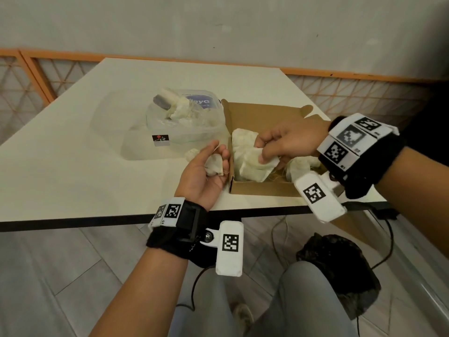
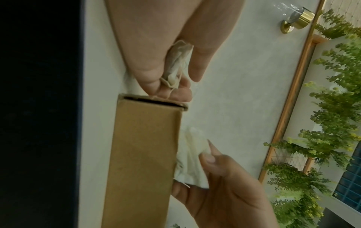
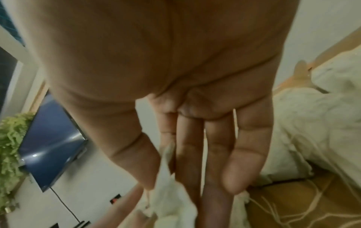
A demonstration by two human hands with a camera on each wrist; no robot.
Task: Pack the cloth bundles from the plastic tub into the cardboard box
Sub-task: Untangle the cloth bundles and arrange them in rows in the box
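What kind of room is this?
Probably an office or lounge, not a warehouse: plain white table, wall-mounted screen, brass wall lamp and leafy greenery on a trellis.

We see a cardboard box [image 1: 264,113], brown and matt, its wall plain and slightly fibrous in the left wrist view. The cloth bundles [image 1: 245,152] inside it are off-white woven fabric, crumpled and soft-looking, with loose pale threads trailing off them. The plastic tub [image 1: 184,132] is clear and faintly cloudy, with a soft sheen. The table [image 1: 73,154] has a smooth, matt cream top and a dark edge. On the wall we see a lamp [image 2: 299,18] with a shiny brass-coloured metal fitting and clear glass.
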